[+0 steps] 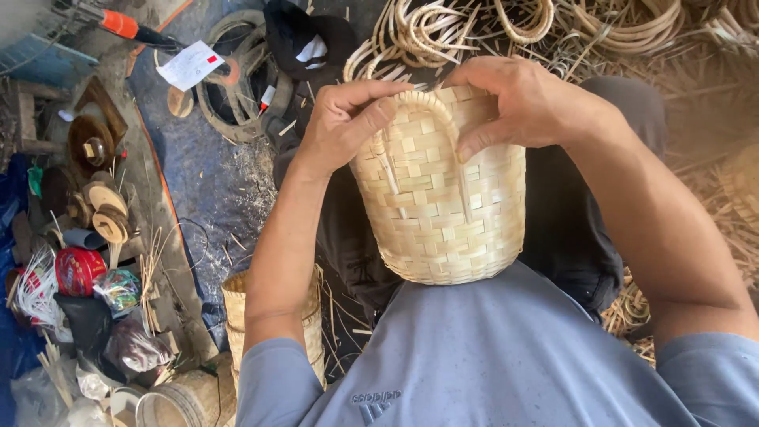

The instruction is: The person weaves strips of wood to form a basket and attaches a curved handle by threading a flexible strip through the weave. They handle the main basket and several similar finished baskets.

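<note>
A pale woven basket (443, 205) of flat cane strips rests against my chest, its base end pointing away from me. A curved woven strip runs down its side. My left hand (344, 122) grips the far left edge of the basket, fingers curled over the rim. On the far right edge sits my right hand (518, 99), fingers pressing on the weave near the curved strip. Both hands hold the same basket.
Another woven basket (237, 304) stands on the floor by my left elbow. Coils of cane (443, 28) lie ahead. At the left are wooden discs (107, 209), a red tin (77, 269), plastic bags (130, 344) and a round container (174, 403).
</note>
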